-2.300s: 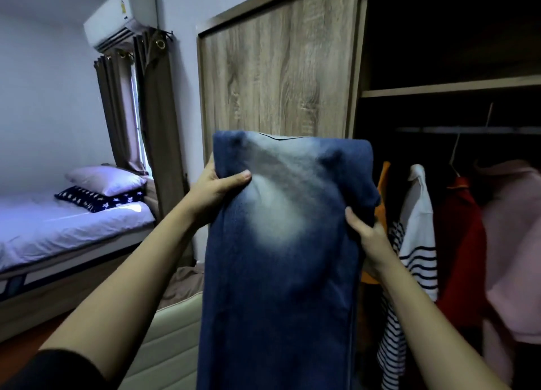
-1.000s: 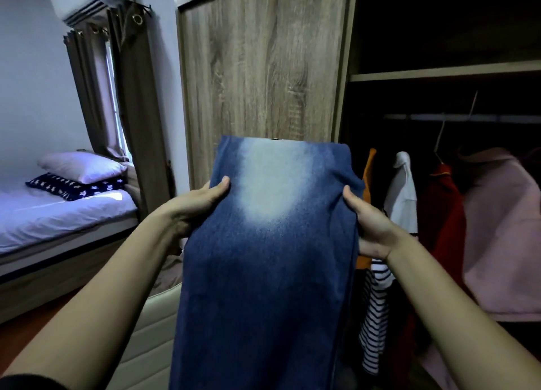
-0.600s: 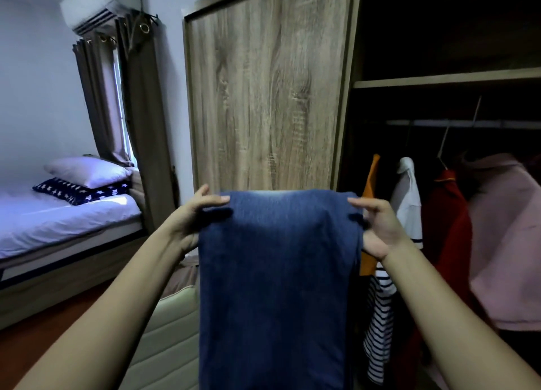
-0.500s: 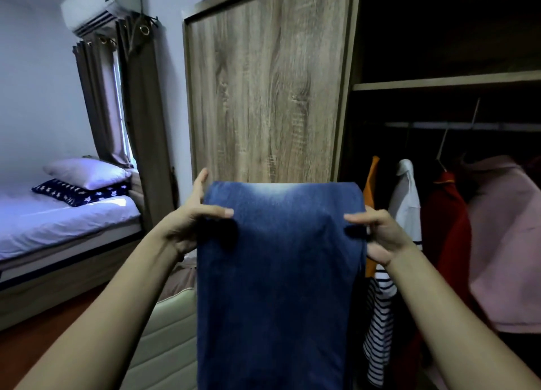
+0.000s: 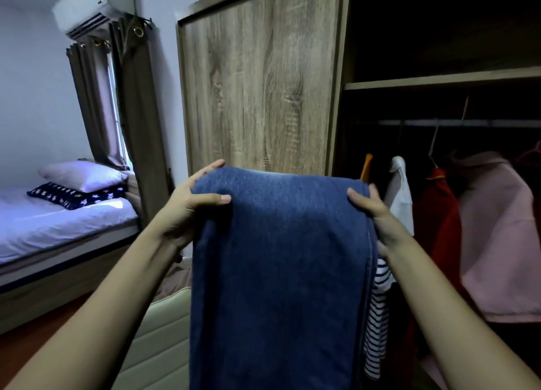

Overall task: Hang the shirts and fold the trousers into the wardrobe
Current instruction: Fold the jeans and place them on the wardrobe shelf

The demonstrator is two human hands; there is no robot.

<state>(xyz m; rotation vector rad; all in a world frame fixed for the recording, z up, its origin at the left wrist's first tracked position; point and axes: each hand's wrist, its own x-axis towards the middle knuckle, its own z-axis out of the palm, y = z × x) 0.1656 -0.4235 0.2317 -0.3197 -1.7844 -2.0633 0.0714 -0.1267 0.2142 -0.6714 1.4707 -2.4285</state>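
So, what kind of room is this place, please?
Most likely a bedroom in a home: a bed with pillows stands by a curtained window, and an open wooden wardrobe holds shirts hanging on a rail.

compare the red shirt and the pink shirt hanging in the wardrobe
The red shirt is deep red and shows only a narrow strip; the pink shirt is pale and spreads far wider. The red one hangs left, nearer the jeans; the pink one hangs right. Both hang from the rail.

Both forearms are bare up to the bottom edge of the view, without sleeves. The left hand and right hand wear nothing on the fingers or wrists.
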